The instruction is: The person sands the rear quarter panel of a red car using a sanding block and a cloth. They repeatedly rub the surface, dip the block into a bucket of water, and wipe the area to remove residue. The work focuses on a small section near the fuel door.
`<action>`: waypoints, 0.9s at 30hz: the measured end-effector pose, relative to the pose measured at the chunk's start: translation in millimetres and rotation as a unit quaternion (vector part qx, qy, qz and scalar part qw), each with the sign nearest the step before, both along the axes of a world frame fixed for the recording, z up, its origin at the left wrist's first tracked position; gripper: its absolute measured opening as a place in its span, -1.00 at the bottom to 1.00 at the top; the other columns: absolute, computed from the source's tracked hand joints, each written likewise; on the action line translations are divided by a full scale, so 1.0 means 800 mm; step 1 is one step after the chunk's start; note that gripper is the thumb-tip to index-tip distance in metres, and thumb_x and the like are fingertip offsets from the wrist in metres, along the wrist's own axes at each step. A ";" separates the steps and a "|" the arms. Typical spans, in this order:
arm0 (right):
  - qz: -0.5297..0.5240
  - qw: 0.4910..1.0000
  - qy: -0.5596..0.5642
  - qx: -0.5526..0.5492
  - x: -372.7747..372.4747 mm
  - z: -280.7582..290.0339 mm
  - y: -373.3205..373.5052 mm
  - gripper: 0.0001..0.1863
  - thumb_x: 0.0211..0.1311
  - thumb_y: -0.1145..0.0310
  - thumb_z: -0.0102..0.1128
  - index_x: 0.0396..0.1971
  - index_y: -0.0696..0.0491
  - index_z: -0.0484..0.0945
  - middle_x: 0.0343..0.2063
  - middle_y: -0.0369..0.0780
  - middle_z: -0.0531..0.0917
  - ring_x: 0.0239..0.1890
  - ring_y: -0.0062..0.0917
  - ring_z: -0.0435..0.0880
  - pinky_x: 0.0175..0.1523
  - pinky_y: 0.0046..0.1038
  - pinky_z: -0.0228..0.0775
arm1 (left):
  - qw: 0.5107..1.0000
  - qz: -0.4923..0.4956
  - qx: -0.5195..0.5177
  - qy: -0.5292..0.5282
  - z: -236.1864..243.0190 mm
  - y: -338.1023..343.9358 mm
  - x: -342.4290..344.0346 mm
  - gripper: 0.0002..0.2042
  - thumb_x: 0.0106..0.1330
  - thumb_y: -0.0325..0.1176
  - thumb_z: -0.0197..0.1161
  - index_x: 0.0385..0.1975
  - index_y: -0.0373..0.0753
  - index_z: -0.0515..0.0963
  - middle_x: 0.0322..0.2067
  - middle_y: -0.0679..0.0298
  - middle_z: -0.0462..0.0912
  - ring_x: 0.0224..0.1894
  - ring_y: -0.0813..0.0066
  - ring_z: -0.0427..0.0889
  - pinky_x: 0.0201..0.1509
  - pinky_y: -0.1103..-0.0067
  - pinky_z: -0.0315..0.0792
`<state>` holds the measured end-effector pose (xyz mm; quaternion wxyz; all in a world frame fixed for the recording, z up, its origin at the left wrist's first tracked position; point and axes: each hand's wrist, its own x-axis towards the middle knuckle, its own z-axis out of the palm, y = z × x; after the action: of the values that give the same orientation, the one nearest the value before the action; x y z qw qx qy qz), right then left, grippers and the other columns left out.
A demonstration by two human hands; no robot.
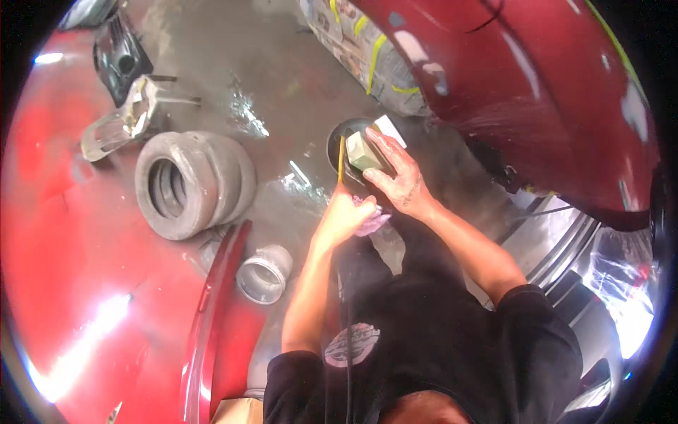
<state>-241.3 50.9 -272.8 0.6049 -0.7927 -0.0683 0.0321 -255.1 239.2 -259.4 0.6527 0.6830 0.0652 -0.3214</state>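
My right hand (406,187) has its thumb and fingers around a pale green block (363,152). Behind those fingers a flat white piece (390,131) sticks out; I cannot tell whether the hand holds it too. Closed on a crumpled light purple cloth (374,222), my left hand (347,215) is lower and to the left. A thin yellow stick (342,157) rises from just above the left fist; whether the fist grips it is unclear. Just beyond both hands is a dark round dish (332,146), partly covered by the block and stick.
Two worn tires (191,185) lie left, near an open grey can (263,275) and a narrow red trim panel (212,325). Large red body panels (92,268) fill the left side. A dark red car panel (537,99) overhangs the right, beside taped paper masking (374,60).
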 end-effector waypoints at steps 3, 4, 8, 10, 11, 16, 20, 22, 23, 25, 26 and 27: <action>-0.013 1.000 -0.020 0.006 -0.009 0.045 -0.017 -0.27 0.37 0.29 0.38 0.51 0.07 0.39 0.43 -0.01 0.49 0.48 -0.17 0.45 0.55 -0.22 0.27 | 0.994 -0.110 0.012 0.012 0.082 -0.013 0.017 -0.33 0.21 -0.40 0.29 0.38 -0.38 0.33 0.05 0.10 0.67 0.01 0.42 0.69 0.15 0.43 0.60; -0.018 0.999 -0.021 0.024 -0.010 0.053 -0.022 -0.28 0.38 0.27 0.37 0.50 0.08 0.40 0.42 -0.01 0.49 0.48 -0.19 0.45 0.54 -0.23 0.27 | 0.991 -0.133 0.017 -0.005 0.100 -0.016 0.018 -0.31 0.21 -0.40 0.29 0.40 -0.38 0.32 0.08 0.09 0.66 0.04 0.41 0.68 0.18 0.42 0.59; -0.010 0.996 0.013 0.089 -0.026 0.091 -0.044 -0.30 0.43 0.22 0.34 0.49 0.11 0.39 0.42 -0.03 0.50 0.49 -0.26 0.44 0.54 -0.27 0.25 | 0.981 -0.131 0.007 -0.146 0.126 -0.025 -0.004 -0.34 0.20 -0.32 0.32 0.34 -0.42 0.44 0.07 0.07 0.70 0.09 0.40 0.69 0.22 0.41 0.57; -0.009 0.991 0.031 0.130 -0.036 0.106 -0.052 -0.26 0.45 0.20 0.33 0.53 0.11 0.33 0.45 -0.04 0.45 0.52 -0.27 0.39 0.56 -0.26 0.21 | 0.970 -0.133 -0.003 -0.203 0.142 -0.029 -0.005 -0.23 0.19 -0.33 0.31 0.47 -0.39 0.31 0.16 0.04 0.65 0.13 0.38 0.65 0.26 0.40 0.53; -0.007 0.988 0.040 0.150 -0.040 0.112 -0.056 -0.25 0.46 0.20 0.32 0.55 0.11 0.29 0.47 -0.04 0.43 0.53 -0.28 0.37 0.57 -0.25 0.19 | 0.965 -0.177 0.007 -0.195 0.153 -0.030 -0.002 -0.13 0.21 -0.38 0.28 0.59 -0.37 0.12 0.24 0.03 0.59 0.17 0.34 0.63 0.24 0.40 0.54; 0.015 0.973 0.023 0.231 -0.058 0.123 -0.060 -0.11 0.46 0.16 0.34 0.61 0.13 0.08 0.51 0.00 0.30 0.57 -0.27 0.26 0.61 -0.21 0.08 | 0.944 -0.105 0.155 -0.270 0.176 -0.071 -0.009 -0.16 0.29 -0.39 0.26 0.60 -0.36 0.10 0.06 -0.24 0.70 0.14 -0.13 0.72 0.27 0.23 0.54; -0.067 0.964 0.045 0.253 -0.063 0.156 -0.067 -0.17 0.47 0.15 0.29 0.58 0.16 0.15 0.44 -0.04 0.38 0.51 -0.32 0.33 0.61 -0.28 0.07 | 0.905 -0.074 0.203 -0.366 0.179 -0.098 -0.016 -0.14 0.31 -0.24 0.42 0.60 -0.23 0.18 0.03 -0.15 0.65 0.03 -0.07 0.73 0.14 0.20 0.59; -0.091 0.938 0.049 0.331 -0.052 0.137 -0.075 -0.22 0.49 0.15 0.25 0.56 0.16 0.20 0.42 -0.06 0.41 0.50 -0.36 0.34 0.60 -0.31 0.09 | 0.893 -0.072 0.219 -0.386 0.182 -0.106 -0.019 -0.11 0.27 -0.23 0.47 0.61 -0.19 0.19 0.07 -0.10 0.60 0.03 -0.05 0.70 0.13 0.21 0.60; -0.145 0.956 0.030 0.254 -0.057 0.136 -0.073 -0.30 0.52 0.15 0.19 0.52 0.17 0.27 0.40 -0.12 0.45 0.47 -0.43 0.37 0.57 -0.36 0.13 | 0.913 -0.072 0.184 -0.356 0.187 -0.106 -0.021 -0.07 0.22 -0.24 0.53 0.60 -0.18 0.19 0.10 -0.04 0.53 0.06 0.03 0.66 0.17 0.21 0.59; -0.159 0.943 0.024 0.291 -0.049 0.119 -0.073 -0.33 0.53 0.18 0.19 0.50 0.17 0.30 0.39 -0.14 0.46 0.45 -0.46 0.39 0.57 -0.36 0.14 | 0.917 -0.081 0.161 -0.357 0.194 -0.101 -0.011 -0.06 0.19 -0.24 0.52 0.60 -0.25 0.20 0.20 -0.07 0.53 0.11 0.06 0.64 0.23 0.24 0.57; -0.166 0.936 0.021 0.309 -0.045 0.124 -0.071 -0.35 0.54 0.19 0.18 0.49 0.16 0.31 0.39 -0.16 0.47 0.45 -0.47 0.39 0.57 -0.36 0.15 | 0.919 -0.086 0.149 -0.356 0.197 -0.096 -0.004 -0.05 0.18 -0.24 0.52 0.60 -0.29 0.20 0.25 -0.08 0.53 0.14 0.07 0.63 0.26 0.25 0.56; -0.152 0.934 0.013 0.324 -0.047 0.130 -0.070 -0.37 0.53 0.22 0.20 0.47 0.16 0.33 0.38 -0.15 0.48 0.44 -0.46 0.41 0.57 -0.35 0.17 | 0.915 -0.088 0.101 -0.380 0.181 -0.089 0.008 -0.05 0.19 -0.26 0.52 0.59 -0.31 0.16 0.32 -0.11 0.49 0.23 0.07 0.61 0.31 0.25 0.54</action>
<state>-278.8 -4.8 -169.1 0.8273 -0.5543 0.0546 -0.0735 -248.5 168.1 -114.7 0.5251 0.8188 -0.2156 -0.0855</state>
